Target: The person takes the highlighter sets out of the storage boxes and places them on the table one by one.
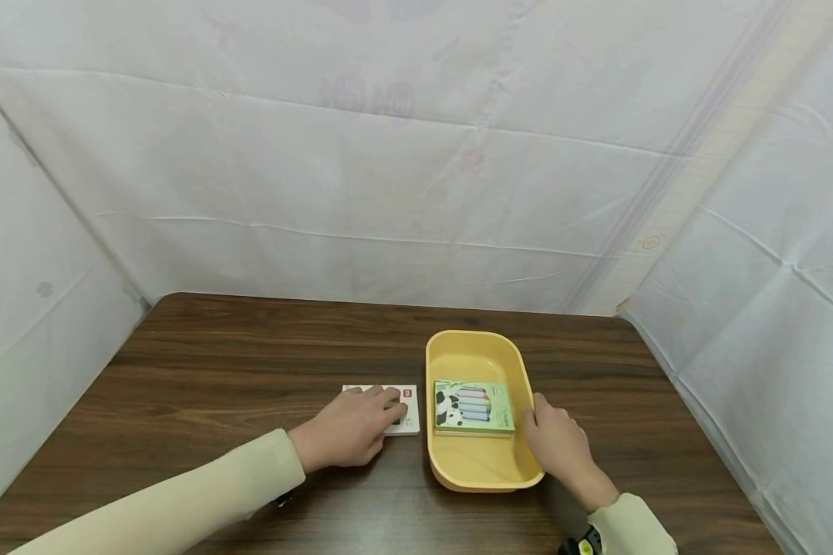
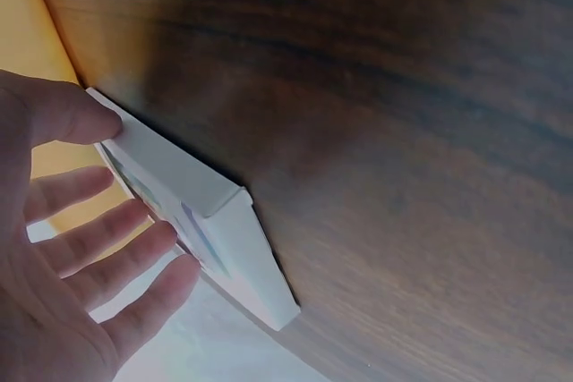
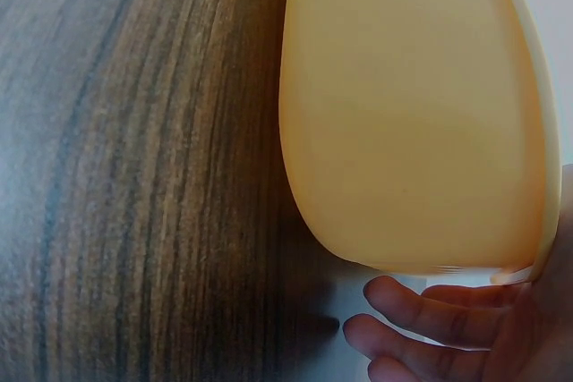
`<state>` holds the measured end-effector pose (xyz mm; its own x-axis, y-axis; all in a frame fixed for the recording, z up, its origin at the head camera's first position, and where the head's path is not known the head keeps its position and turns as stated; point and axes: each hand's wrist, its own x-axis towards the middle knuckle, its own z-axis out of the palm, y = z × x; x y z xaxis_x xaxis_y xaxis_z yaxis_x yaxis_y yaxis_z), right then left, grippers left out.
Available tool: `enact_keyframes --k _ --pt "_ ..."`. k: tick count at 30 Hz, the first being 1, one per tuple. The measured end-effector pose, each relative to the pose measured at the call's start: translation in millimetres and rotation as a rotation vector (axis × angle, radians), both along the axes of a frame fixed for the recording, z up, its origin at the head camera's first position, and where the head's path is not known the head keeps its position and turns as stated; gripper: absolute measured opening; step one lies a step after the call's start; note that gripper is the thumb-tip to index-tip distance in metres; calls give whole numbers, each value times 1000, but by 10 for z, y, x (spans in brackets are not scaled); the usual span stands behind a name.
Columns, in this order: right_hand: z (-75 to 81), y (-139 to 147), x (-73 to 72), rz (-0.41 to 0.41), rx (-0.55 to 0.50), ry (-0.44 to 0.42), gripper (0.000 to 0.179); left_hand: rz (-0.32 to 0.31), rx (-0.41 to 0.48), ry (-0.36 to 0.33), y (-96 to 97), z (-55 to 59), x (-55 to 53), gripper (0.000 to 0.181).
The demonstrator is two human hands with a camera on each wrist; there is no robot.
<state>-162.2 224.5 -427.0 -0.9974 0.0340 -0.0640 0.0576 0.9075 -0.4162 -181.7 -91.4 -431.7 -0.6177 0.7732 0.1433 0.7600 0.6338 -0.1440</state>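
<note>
White flat cardboard box on brown wood-grain table, beneath left hand, fingers loosely spread, not clamped. Right hand, well apart, grips side rim of yellow rounded-rectangular plastic tray, apparently steadying it. Inside tray: flat green panda-printed box, picture up.

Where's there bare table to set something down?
Two bare patches of wooden table: left, between the left sleeve and back cloth; right, between the right hand and right cloth. Crowded in the middle: the left hand on a white box, beside the yellow bin holding a panda-print box.
</note>
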Motion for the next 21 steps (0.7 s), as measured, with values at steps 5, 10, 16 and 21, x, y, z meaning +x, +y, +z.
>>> enact_keyframes --k 5,10,16,21 --pt "-6 -3 2 0 4 0 25 -8 8 14 8 -14 0 32" --pt "-6 -2 2 -1 2 0 25 -18 28 40 15 -17 -19 33" --pt "-9 -7 -3 -6 2 -9 26 -21 40 47 19 -21 -58 34" --pt "-17 -3 6 -10 -2 -11 27 -28 51 54 32 -18 -85 33"
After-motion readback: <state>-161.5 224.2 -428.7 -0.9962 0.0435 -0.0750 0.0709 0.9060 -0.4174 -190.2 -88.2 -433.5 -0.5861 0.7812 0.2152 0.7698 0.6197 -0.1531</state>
